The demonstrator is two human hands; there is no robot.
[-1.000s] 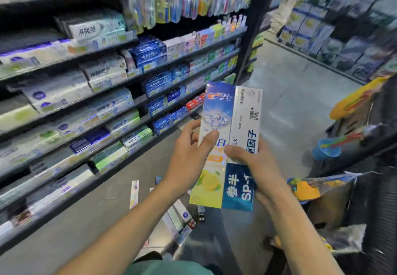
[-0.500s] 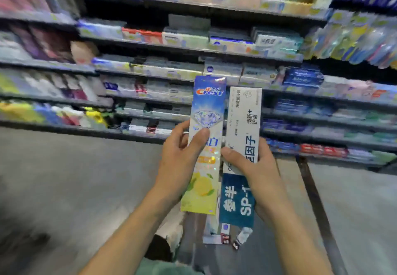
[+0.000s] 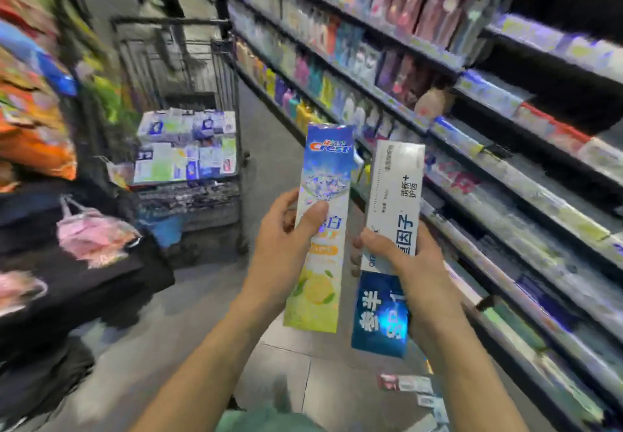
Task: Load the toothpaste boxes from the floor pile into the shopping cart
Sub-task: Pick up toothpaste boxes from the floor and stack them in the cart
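While gripped, 2 toothpaste boxes upright

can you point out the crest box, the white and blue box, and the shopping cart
Crest box [image 3: 323, 229]: head view, on its front face above the lemon print.
White and blue box [image 3: 396, 195]: head view, on its white upper half.
Shopping cart [image 3: 232, 94]: head view, on the wire side wall at its right.

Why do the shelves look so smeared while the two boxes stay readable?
Head view: motion blur streaks the shelves and cart; the Crest box and white-and-blue box in hand stay fairly sharp, with glare on the foil; wide-angle distortion bends the edges.
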